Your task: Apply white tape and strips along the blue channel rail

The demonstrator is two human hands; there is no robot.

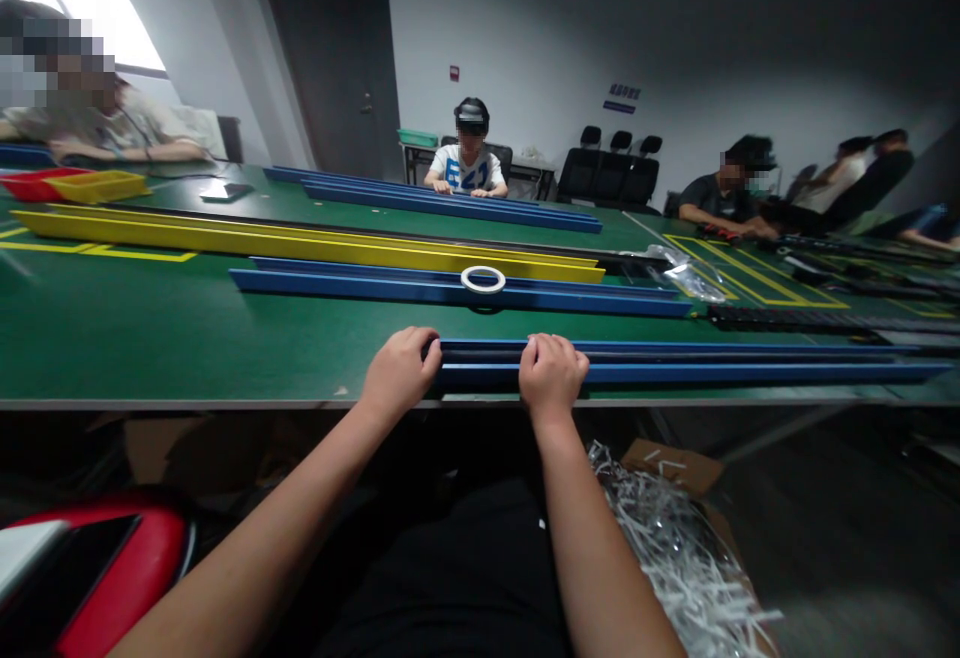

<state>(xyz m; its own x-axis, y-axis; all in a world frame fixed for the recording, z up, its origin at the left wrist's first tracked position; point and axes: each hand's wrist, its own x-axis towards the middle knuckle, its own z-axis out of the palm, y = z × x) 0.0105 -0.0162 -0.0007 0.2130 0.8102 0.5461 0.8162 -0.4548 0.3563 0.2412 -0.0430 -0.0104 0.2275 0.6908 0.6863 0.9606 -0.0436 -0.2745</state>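
Observation:
A long blue rail lies along the near edge of the green table, running off to the right. My left hand is closed around the rail's left end. My right hand is curled over the same rail a little further right, fingers wrapped on its top. A white tape roll rests on a second blue rail just beyond my hands.
A long yellow rail and more blue rails lie further back. Red and yellow trays stand far left. Other people sit around the table. A cardboard box of shredded plastic is below on the right; a red object lower left.

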